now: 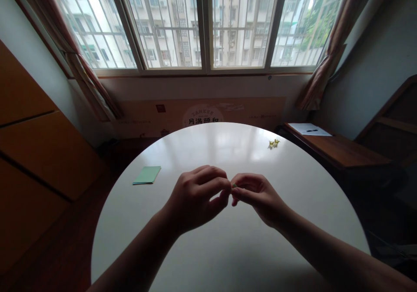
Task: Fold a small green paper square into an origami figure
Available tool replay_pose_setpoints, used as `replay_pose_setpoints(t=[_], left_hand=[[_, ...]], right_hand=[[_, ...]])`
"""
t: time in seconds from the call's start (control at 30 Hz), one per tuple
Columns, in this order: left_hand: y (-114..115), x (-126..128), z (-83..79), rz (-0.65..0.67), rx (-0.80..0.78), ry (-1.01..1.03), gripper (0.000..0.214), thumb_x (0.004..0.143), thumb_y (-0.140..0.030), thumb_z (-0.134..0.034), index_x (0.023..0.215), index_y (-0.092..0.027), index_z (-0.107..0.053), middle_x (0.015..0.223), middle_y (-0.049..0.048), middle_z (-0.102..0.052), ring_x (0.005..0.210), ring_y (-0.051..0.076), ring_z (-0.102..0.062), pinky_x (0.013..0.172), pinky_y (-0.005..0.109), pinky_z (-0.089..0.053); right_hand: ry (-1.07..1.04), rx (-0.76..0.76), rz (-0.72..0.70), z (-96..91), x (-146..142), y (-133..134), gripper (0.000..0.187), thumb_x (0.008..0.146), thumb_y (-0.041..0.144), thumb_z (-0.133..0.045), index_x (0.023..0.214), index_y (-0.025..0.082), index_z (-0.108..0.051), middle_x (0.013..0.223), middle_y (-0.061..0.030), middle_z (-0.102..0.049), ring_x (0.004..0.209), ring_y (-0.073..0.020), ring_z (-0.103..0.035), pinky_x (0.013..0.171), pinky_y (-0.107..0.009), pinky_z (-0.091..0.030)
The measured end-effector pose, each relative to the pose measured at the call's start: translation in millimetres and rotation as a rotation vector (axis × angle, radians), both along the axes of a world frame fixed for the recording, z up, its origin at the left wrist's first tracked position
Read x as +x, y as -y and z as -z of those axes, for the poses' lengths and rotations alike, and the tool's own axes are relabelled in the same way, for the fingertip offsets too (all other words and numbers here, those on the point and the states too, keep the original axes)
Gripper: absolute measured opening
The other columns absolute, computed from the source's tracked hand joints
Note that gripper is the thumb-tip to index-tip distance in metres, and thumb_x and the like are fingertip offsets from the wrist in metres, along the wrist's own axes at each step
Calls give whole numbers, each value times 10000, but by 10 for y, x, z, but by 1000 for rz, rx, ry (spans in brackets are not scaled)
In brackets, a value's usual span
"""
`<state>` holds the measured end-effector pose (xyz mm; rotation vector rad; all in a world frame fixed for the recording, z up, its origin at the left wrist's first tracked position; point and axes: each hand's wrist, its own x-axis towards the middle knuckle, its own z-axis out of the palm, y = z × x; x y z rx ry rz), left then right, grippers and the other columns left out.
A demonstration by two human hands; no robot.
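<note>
A tiny green folded piece of paper (234, 186) shows between my fingertips over the middle of the white table. My right hand (260, 196) pinches it between thumb and forefinger. From the other side, my left hand (200, 198) meets it with thumb and fingers drawn together in a pinch. Most of the piece is hidden by my fingers, so its shape cannot be made out. A stack of light green square paper (147, 175) lies on the table to the left. Small yellow folded figures (274, 144) sit close together at the far right.
The round white table (228, 257) has a curved edge all round. Beyond it stand a long printed carton (244, 111) and a barred window. To the right, a wooden side table (352, 150) bears a white sheet (302, 127) with a dark pen on it.
</note>
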<state>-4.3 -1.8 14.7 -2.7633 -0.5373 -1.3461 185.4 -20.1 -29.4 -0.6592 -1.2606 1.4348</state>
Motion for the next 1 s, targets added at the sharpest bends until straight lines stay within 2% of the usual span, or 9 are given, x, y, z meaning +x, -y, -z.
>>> replay_pose_setpoints(t=[0.23,0.47,0.83,1.0], left_hand=[[3,-4,27,19,131,68,250,807,-79,-732,1010,-221,-702,876,32,-736,693,138,-623,611,253,-498],[20,20,19,4,145,98,128,838,-102,-704,902,-212,-698,825,27,-717,670,122,-618,602,239,-495],[8,37,47,48,59,107,174,826,-70,-712,929,-207,-685,848,29,-723,707,131,-634,642,246,-503],[4,32,45,57,83,103,172,822,-75,-724,937,-198,-684,848,32,-724,702,129,-628,638,245,-500]], right_hand=[[-132,-68,47,1,-53,43,173,736,329,-857,766,182,-770,695,-7,-674,616,-131,-585,581,-270,-529],[-163,-72,62,0,-53,41,167,691,300,-885,760,191,-779,690,-9,-697,597,-138,-599,578,-288,-549],[-186,-63,36,3,-41,33,143,705,288,-882,766,197,-789,714,-8,-714,606,-129,-612,584,-271,-545],[-190,-62,33,6,-41,38,129,711,277,-878,757,196,-788,715,-2,-705,609,-125,-615,593,-262,-538]])
